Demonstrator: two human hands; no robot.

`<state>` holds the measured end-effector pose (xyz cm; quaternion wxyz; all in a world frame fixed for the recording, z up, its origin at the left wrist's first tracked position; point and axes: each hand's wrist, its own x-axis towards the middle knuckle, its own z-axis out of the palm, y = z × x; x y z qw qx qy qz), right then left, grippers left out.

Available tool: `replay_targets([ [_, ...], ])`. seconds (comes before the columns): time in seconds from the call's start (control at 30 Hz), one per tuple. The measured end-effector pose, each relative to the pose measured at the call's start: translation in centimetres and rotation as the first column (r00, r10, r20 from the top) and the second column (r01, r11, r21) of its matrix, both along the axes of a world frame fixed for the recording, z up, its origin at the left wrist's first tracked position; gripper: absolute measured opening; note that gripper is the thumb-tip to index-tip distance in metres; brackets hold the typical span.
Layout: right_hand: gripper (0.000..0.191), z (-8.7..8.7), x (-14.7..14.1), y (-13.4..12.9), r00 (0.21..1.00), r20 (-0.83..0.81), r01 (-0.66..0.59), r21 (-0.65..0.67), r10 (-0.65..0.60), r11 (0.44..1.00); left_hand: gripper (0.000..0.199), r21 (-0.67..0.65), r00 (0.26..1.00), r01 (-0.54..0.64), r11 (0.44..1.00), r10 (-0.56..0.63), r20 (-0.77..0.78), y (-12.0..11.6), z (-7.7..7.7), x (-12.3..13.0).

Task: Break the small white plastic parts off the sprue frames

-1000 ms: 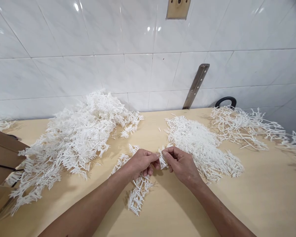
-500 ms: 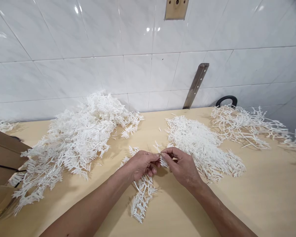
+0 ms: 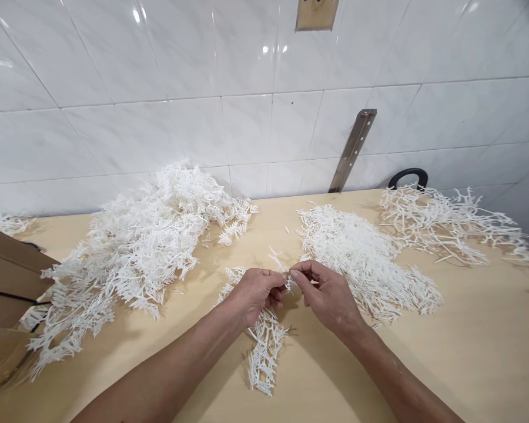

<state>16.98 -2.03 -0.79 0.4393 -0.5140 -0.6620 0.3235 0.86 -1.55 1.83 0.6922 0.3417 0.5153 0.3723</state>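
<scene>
My left hand (image 3: 258, 295) is closed in a pinch on a white branching plastic sprig (image 3: 264, 359), whose fringed lower part hangs below the palm over the tabletop. More of it shows beyond the wrist, and a thin tip sticks up past the fingers. Fingertip to fingertip with it, my right hand (image 3: 325, 296) pinches at the same white strands; the exact spot between the fingers is hidden. Just right of my right hand lies a flat heap of small white pieces (image 3: 361, 258). A taller tangled pile of white sprigs (image 3: 145, 241) is on the left.
Thin white branched stems (image 3: 445, 223) spread at the back right, before a black curved handle (image 3: 409, 173). A metal strip (image 3: 352, 150) leans on the tiled wall (image 3: 247, 129). At the left edge stands a brown box (image 3: 13, 276). All the pieces rest on a pale wooden table (image 3: 480, 341).
The sprig's hanging part has swung slightly right, and its upper tip has shifted left. Both hands stay pinched together, almost in place. The view has shifted a little.
</scene>
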Motion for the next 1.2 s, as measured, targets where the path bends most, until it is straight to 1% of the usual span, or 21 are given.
replay_targets([
  [0.13, 0.031, 0.36, -0.04, -0.09, 0.999, -0.048, -0.013, -0.040, 0.011, 0.999, 0.025, 0.036, 0.998, 0.008, 0.999, -0.006, -0.065, 0.16, 0.07, -0.22],
  [0.27, 0.032, 0.42, 0.18, 0.09, 0.996, -0.081, -0.045, -0.093, 0.037, 0.995, 0.030, 0.066, 0.990, 0.058, 0.996, -0.049, -0.132, 0.23, 0.66, -0.54],
  [0.4, 0.037, 0.07, 0.62, 0.59, 0.970, -0.231, -0.124, -0.226, 0.071, 0.966, 0.033, 0.056, 0.990, 0.094, 0.994, -0.087, -0.115, 0.36, 0.84, -0.72],
  [0.5, 0.036, -0.11, 0.77, 0.82, 0.959, -0.262, -0.178, -0.274, 0.104, 0.945, 0.032, 0.047, 0.990, 0.097, 0.994, -0.092, -0.103, 0.51, 0.65, -0.78],
  [0.6, 0.035, -0.11, 0.70, 0.79, 0.964, -0.233, -0.191, -0.267, 0.129, 0.945, 0.032, 0.042, 0.990, 0.092, 0.995, -0.086, -0.109, 0.62, 0.53, -0.81],
  [0.77, 0.031, 0.15, 0.45, 0.61, 0.980, -0.168, -0.144, -0.253, 0.103, 0.957, 0.034, 0.038, 0.988, 0.089, 0.995, -0.084, -0.131, 0.63, 0.55, -0.80],
  [0.9, 0.028, 0.30, 0.38, 0.61, 0.990, -0.114, -0.110, -0.231, 0.085, 0.967, 0.039, 0.054, 0.985, 0.118, 0.992, -0.110, -0.130, 0.62, 0.40, -0.88],
  [1.03, 0.027, 0.24, 0.41, 0.61, 0.990, -0.103, -0.115, -0.215, 0.094, 0.970, 0.042, 0.053, 0.983, 0.139, 0.989, -0.131, -0.125, 0.62, 0.34, -0.94],
  [1.13, 0.026, 0.09, 0.34, 0.52, 0.994, -0.073, -0.093, -0.199, 0.080, 0.976, 0.039, 0.055, 0.987, 0.111, 0.992, -0.103, -0.120, 0.58, 0.49, -0.86],
  [1.2, 0.024, -0.08, 0.25, 0.48, 0.998, -0.002, -0.056, -0.142, 0.057, 0.988, 0.036, 0.053, 0.989, 0.085, 0.995, -0.078, -0.126, 0.54, 0.52, -0.80],
])
